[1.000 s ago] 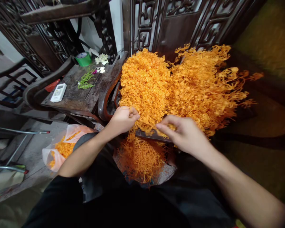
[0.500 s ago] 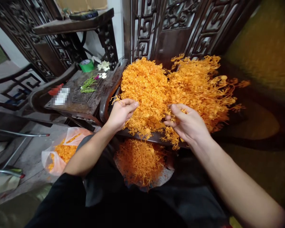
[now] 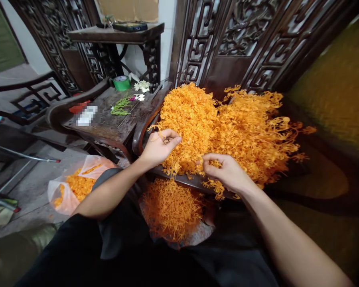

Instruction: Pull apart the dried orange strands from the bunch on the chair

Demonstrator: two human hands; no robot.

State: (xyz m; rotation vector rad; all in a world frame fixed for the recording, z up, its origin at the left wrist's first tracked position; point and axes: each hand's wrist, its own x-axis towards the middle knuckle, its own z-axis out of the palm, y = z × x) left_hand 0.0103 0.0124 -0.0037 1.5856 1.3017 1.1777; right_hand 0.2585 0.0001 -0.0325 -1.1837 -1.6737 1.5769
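My left hand (image 3: 160, 148) is closed, thumb against fingers, with a thin orange branching sprig (image 3: 154, 128) sticking out behind the knuckles. It hovers over the front left of a rounded heap of orange blossom-like pieces (image 3: 188, 119). My right hand (image 3: 227, 170) is pinched at the front edge of the heaps; what its fingertips hold blends with the orange behind. Beside the rounded heap spreads a looser pile of orange sprigs (image 3: 257, 135) with stems pointing right. Below, between my knees, orange branching stems (image 3: 173, 207) fill a container whose rim is mostly hidden.
A dark wooden chair (image 3: 101, 131) at left carries green tape (image 3: 121, 83), green stems (image 3: 121, 106) and white flowers (image 3: 142, 85). On the floor lies a plastic bag (image 3: 73, 187) of orange pieces. A small table (image 3: 116, 36) and carved panels (image 3: 236, 67) stand behind.
My right hand has moved down and left, and its fingers have curled more. The left hand stays closed with the sprig. The whole view has shifted slightly.
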